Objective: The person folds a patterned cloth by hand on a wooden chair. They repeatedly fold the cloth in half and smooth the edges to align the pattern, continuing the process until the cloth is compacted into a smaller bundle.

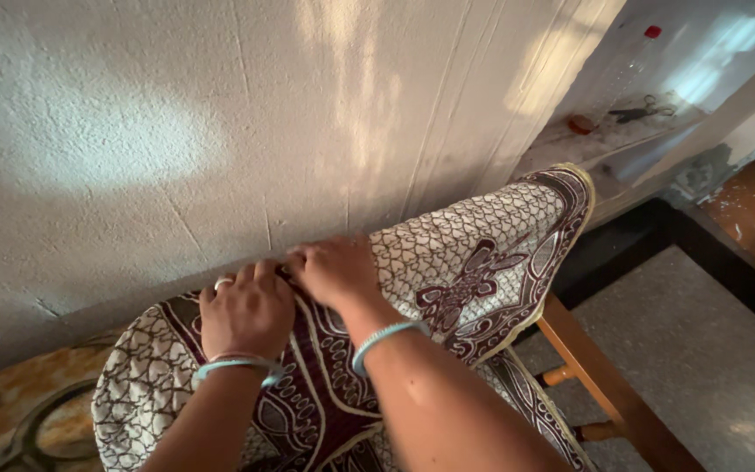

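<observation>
Both hands are down on a patterned cloth, maroon and cream, draped over what looks like a wooden stool right against the wall. The left hand has its grip curled, fingers pressing into the fabric near the wall edge. The right hand sits just beside it, touching, grip mostly closed and pinching the cloth. Pale blue bracelets on both wrists.

Your left hand and right hand rest side by side on the cloth, which drapes over a wooden chair against the wall; a bottle stands far right.
</observation>
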